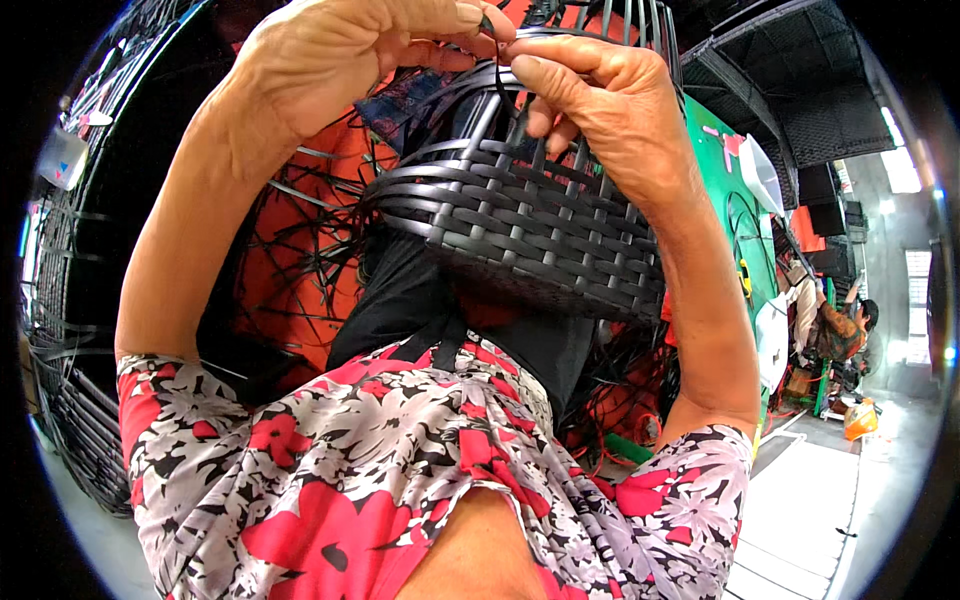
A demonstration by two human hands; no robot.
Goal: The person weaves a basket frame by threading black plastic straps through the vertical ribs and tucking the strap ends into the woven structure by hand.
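Observation:
A dark woven basket-like piece (545, 215) of flat plastic strips rests across my lap, its weave tight on the near side and its strips loose toward the far left. Above its far edge, my left hand (350, 55) pinches a thin black strip (499, 85) between thumb and fingers. My right hand (610, 100) meets it there, thumb and forefinger closed on the same strip. The two sets of fingertips nearly touch. Part of the strip hangs down toward the weave, and its lower end is hidden among the other strips.
Loose black strips lie over a red surface (290, 240) on the left. Bundled dark strips (70, 390) stand at the far left. A green table (715, 160) is on the right. Farther right, another person (845, 330) works beside an orange bag (860, 421).

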